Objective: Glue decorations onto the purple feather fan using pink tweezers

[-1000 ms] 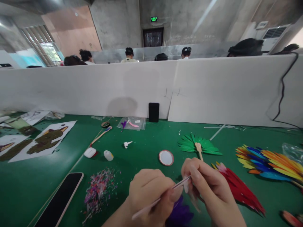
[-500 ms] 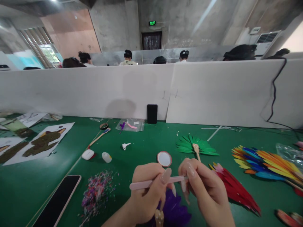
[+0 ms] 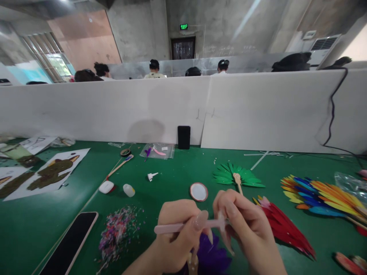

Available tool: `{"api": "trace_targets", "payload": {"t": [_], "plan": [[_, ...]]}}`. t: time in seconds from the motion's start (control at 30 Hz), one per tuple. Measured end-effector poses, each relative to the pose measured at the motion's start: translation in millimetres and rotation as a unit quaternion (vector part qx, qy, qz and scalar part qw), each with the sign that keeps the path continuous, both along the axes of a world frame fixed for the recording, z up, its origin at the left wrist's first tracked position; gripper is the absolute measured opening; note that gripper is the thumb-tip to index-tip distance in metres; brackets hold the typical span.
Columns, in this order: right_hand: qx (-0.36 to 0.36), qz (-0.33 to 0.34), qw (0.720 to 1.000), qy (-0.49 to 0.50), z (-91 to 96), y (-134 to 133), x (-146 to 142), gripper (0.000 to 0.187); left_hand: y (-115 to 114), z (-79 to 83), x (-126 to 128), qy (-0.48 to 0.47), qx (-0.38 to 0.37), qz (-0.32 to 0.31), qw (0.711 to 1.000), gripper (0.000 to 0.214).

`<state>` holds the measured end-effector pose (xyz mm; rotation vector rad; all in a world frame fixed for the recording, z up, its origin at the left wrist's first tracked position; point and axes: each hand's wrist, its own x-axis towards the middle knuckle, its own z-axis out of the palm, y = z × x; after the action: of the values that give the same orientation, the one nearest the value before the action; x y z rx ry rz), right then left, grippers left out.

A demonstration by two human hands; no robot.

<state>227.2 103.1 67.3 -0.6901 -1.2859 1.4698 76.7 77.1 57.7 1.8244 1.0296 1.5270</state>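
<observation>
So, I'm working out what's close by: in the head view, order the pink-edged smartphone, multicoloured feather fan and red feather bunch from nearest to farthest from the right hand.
From the right hand:
1. Red feather bunch, immediately right.
2. Multicoloured feather fan, farther right.
3. Pink-edged smartphone, far left.

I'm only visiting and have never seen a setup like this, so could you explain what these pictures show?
No machine is working here: these are a person's bare hands, seen by one camera worn on the head, looking forward and down. The left hand holds a slim pink tool; its far end meets the right hand's fingertips, though blur hides exactly how they grip. Below lies a purple petalled piece on a green table. To the right are green, red and multicoloured pieces; to the left, a phone and a heap of colourful scraps.
</observation>
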Motion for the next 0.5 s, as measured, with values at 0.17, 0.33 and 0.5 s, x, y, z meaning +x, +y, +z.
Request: {"api": "trace_targets", "payload": {"t": [0.17,0.33,0.5], "plan": [[-0.012,0.002,0.999,0.038,-2.3,5,2,0.025,-5,7.5,-2,-0.029,-0.013,0.063,0.998,0.040],[-0.022,0.001,0.999,0.038,-3.9,2,3,0.029,-4,9.0,-8,-0.055,0.044,0.081,0.994,0.037],[-0.013,-0.033,0.999,0.015,1.0,2,2,0.027,-4,13.3,-7,0.038,0.099,0.091,0.990,0.028]]}}
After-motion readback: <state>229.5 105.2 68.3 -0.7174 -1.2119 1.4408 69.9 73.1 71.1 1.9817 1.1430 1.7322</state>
